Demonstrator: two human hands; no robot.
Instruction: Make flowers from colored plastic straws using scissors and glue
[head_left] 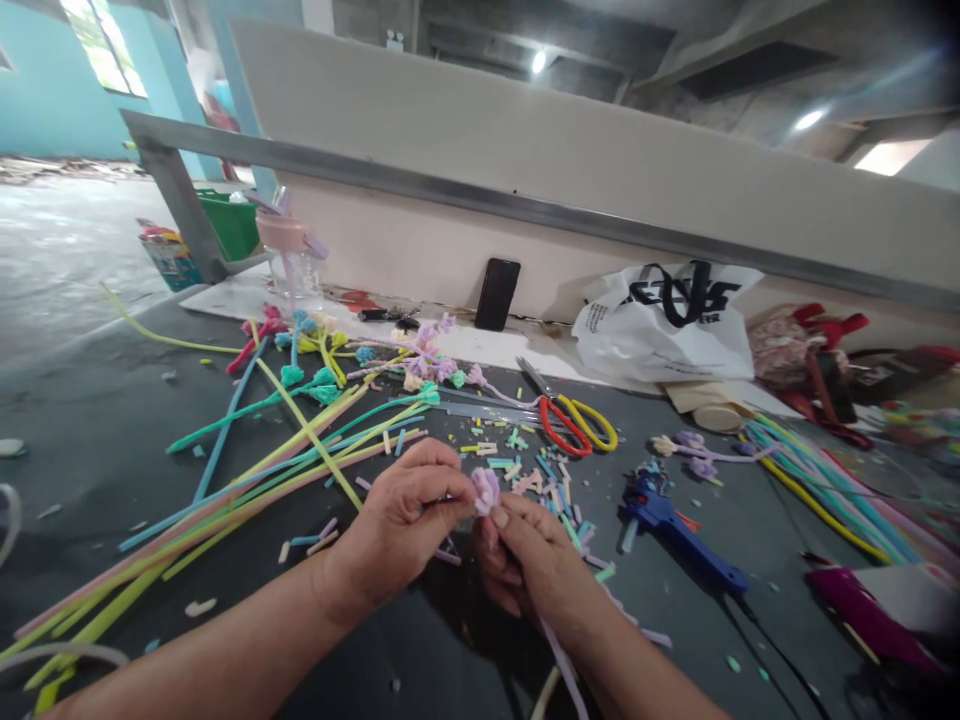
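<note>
Both hands pinching a lilac curled flower point(486, 488), left hand point(401, 520) beside it, right hand point(529, 560) beneath it

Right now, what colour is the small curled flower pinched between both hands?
Pale lilac-pink curled flower, clearest in the head view.

Both hands, left point(401, 520) and right point(529, 555), meet with fingertips pinched together.

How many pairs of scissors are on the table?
2. The red-handled scissors and the yellow-handled scissors lie side by side, beyond the left hand and right hand. More might hide under the white bag.
</note>
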